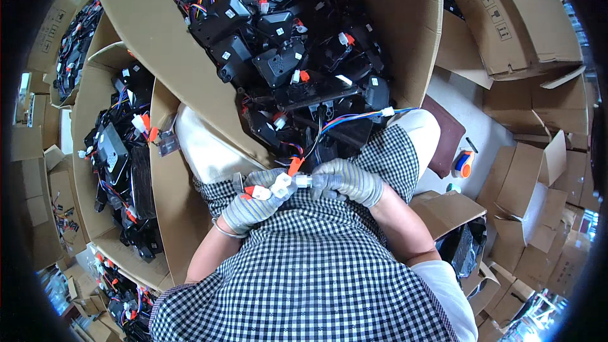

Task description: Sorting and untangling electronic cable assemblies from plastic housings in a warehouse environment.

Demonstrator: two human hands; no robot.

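Left grip [252, 210] and right grip [351, 181] (both gloved) hold pale connectors [280, 186].

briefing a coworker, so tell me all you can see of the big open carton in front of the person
The large carton is brown, apparently corrugated cardboard, open at the top, with walls that look curved. It holds a heap of black housings with coloured wires and white and orange-red connectors. It sits before the person, its left wall apparently against the left leg; its base is hidden.

"Where did the camera sit?"
"On the head, left of two."
"Facing?"
"Down, near the left hand [258, 208] and right hand [348, 182]; its wide fisheye bowed the carton's [410, 31] edges."
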